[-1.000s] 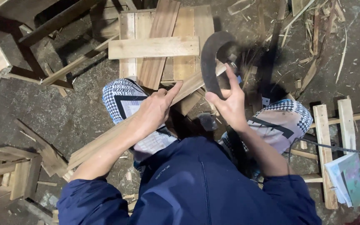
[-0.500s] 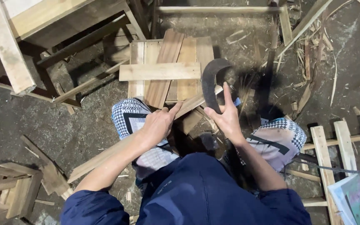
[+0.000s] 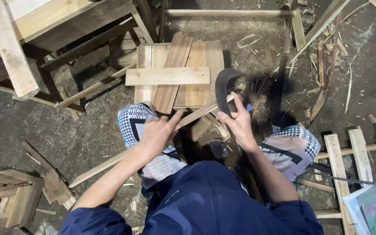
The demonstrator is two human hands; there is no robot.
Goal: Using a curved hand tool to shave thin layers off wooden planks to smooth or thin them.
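Two hands are engaged on one long wooden strip (image 3: 196, 115), which runs slantwise from the floor at the lower left up across the lap to the curved dark blade (image 3: 223, 89). The strip is steadied by the left hand (image 3: 157, 132), whose fingers (image 3: 176, 117) are pressed together and laid flat along the wood rather than curled round it. The blade is gripped by the right hand (image 3: 240, 126): its fingers are wrapped about the handle, with the index finger stretched up along the back of the blade. The step in hand is judged to be the trimming or splitting of the strip, with the edge set at or just beside its upper end; whether the edge has entered the wood cannot be told. A firm hold on the strip and a controlled push or pull of the blade would be called for next, with the left fingertips kept well back. A small pallet of boards (image 3: 170, 76) lies just beyond the knees, a timber frame (image 3: 18, 48) at the upper left, and slats (image 3: 362, 152) and offcuts are scattered around on the floor (image 3: 66, 130).
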